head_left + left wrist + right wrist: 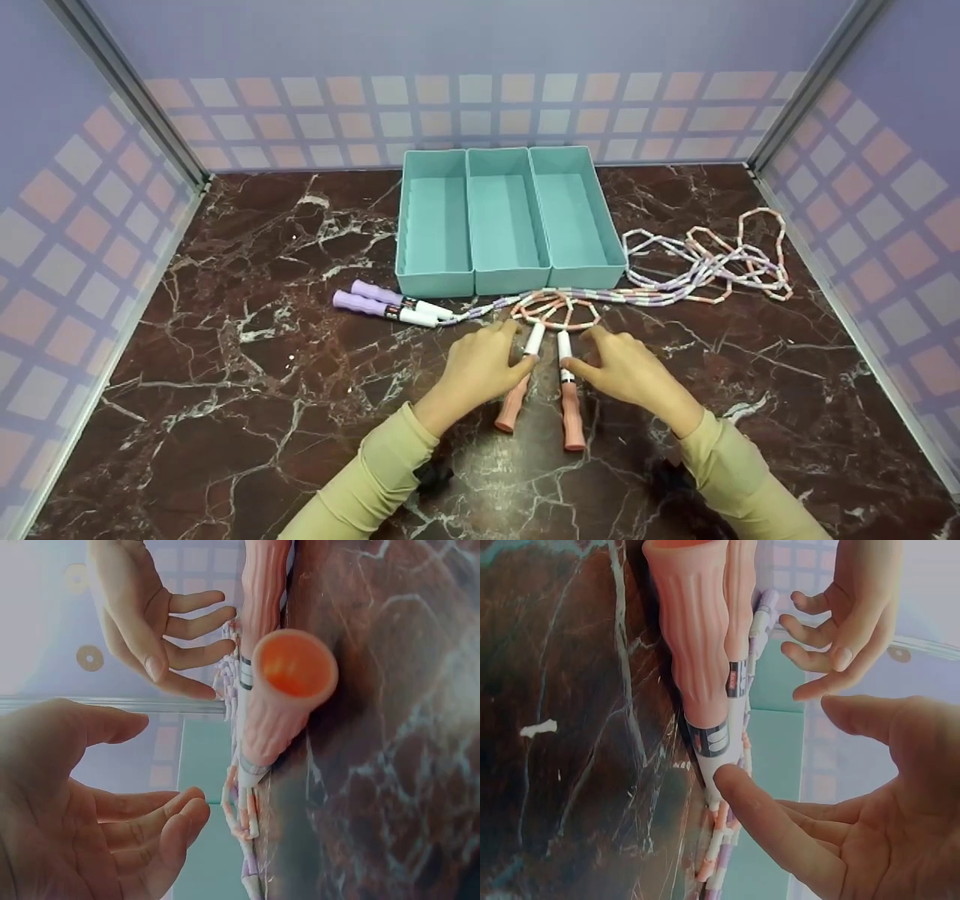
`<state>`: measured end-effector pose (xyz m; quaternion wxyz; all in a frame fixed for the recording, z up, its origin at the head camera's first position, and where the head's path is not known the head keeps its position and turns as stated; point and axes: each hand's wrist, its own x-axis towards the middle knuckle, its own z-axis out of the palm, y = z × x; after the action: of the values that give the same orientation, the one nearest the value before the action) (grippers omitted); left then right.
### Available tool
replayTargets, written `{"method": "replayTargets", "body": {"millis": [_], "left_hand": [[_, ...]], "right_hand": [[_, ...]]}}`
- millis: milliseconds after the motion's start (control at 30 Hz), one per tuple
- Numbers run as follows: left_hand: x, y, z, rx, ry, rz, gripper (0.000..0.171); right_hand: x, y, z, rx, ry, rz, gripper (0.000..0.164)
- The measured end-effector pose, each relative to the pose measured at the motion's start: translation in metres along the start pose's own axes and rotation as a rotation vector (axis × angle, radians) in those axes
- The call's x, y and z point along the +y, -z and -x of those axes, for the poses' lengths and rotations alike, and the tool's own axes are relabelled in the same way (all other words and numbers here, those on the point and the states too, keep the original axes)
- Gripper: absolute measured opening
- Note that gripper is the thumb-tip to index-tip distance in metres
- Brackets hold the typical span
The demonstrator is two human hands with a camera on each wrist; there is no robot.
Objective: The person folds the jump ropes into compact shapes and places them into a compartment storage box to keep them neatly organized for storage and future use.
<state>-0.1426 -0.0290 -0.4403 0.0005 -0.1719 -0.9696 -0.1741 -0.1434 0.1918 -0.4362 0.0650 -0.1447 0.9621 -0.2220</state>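
A jump rope with two coral-and-white handles lies in front of me, the left handle (513,405) slanting and the right handle (571,416) nearly straight. Its orange-and-white beaded cord (555,324) loops just beyond the handle tips. My left hand (480,364) hovers beside the left handle, fingers loosely bent and thumb apart from them. On the other side, my right hand (626,367) is held beside the right handle, its fingertips close to the white part. Both wrist views show relaxed fingers around nothing, palms facing inward.
A teal bin (437,285) with three bare compartments stands behind the ropes. Left of it lie the purple handles (364,304) of a second jump rope. Tangled purple, orange and white beaded cords (705,266) spread to the right on the dark marbled table (225,390). Patterned panels (480,45) enclose it.
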Motion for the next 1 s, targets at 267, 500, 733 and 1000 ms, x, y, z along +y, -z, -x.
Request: {"method": "replayTargets", "body": {"millis": [267,500,733,1000], "left_hand": [[0.005,-0.009,-0.003,-0.021,0.028,-0.028,0.054],[0.008,-0.019,-0.005,-0.009,0.034,-0.066,0.058],[0.008,-0.025,-0.007,0.0,0.036,-0.118,0.06],[0.011,-0.032,-0.006,-0.01,0.039,-0.182,0.061]], "right_hand": [[-0.002,-0.004,-0.005,0.05,-0.013,0.001,0.041],[-0.002,-0.013,-0.009,0.053,-0.01,0.019,0.04],[-0.004,-0.017,-0.011,0.02,-0.038,0.026,0.04],[-0.003,-0.023,-0.016,-0.028,-0.095,0.045,0.038]]}}
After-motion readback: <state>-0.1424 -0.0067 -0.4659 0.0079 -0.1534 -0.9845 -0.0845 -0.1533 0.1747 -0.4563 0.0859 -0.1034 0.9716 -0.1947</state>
